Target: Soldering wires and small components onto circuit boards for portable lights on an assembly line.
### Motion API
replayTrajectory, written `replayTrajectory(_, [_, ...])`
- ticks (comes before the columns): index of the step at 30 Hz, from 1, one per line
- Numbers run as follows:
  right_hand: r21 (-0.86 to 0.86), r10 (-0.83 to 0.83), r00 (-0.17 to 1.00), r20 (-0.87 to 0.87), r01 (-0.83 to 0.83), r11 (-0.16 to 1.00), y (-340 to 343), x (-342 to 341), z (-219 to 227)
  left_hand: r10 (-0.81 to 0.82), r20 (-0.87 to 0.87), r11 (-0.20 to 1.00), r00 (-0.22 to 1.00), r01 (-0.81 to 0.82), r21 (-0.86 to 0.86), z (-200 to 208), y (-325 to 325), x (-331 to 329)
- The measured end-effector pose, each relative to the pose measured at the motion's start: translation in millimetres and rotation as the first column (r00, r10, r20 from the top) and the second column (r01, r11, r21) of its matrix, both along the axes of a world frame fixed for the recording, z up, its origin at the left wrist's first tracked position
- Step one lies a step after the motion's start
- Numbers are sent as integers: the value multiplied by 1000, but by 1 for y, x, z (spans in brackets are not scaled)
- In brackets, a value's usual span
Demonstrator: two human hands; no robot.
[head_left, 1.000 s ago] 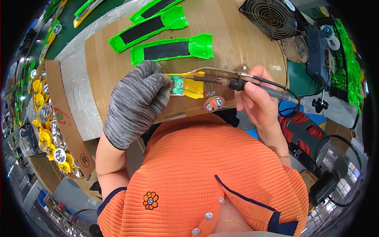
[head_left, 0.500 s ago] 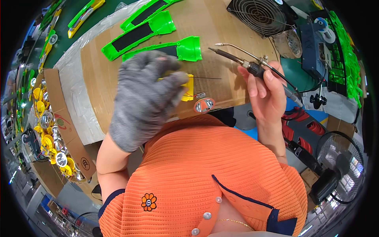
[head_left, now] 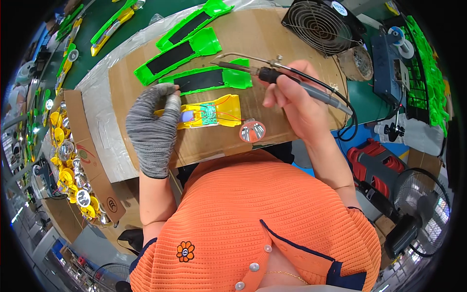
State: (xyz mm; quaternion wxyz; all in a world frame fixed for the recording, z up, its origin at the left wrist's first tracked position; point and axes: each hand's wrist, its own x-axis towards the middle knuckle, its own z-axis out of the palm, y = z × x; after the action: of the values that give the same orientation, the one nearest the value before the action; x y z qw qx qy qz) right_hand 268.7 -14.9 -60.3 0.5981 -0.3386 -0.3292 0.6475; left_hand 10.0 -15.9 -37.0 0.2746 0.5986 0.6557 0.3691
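My right hand (head_left: 305, 104), bare, is closed around a soldering iron (head_left: 323, 96) with a thin metal feed tube above its tip. The tip points left, over the nearest green housing half (head_left: 243, 82), which has a black panel inside. My left hand (head_left: 154, 127), in a grey knit glove, pinches what looks like a thin dark wire at that housing's left end. Just below lies a yellow housing half (head_left: 232, 106) with a green circuit board (head_left: 208, 115) and a blue part, partly covered by the glove. Red wires lead from it to a silver reflector (head_left: 252, 131).
Two more green housing halves (head_left: 170, 59) lie farther back on the cardboard (head_left: 272, 36). A black square fan (head_left: 318, 22) and a blue-grey device with a spool (head_left: 386, 61) stand back right. At left is a carton (head_left: 80, 141) of yellow parts and reflectors.
My left hand has moved left, uncovering the yellow housing and its circuit board. My right hand has brought the soldering iron left, over the nearest green housing.
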Motion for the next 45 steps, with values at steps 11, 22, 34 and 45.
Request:
replayTrajectory(11, [-94,157,957,245,-138,986,-1,25,15,-598,-85,801,797,596,-53,6,44,-5])
replayTrajectory(22, [-192,307,874,377,-251,949,3,19,22,-705,-296,698,644,704,-132,11,59,2])
replayTrajectory(34, [-218,329,854,403,-259,941,4,17,24,-694,-314,711,648,685,-158,11,59,3])
replayTrajectory(45, [-183,283,897,339,-232,955,4,20,22,-698,-352,698,623,701,-143,12,59,3])
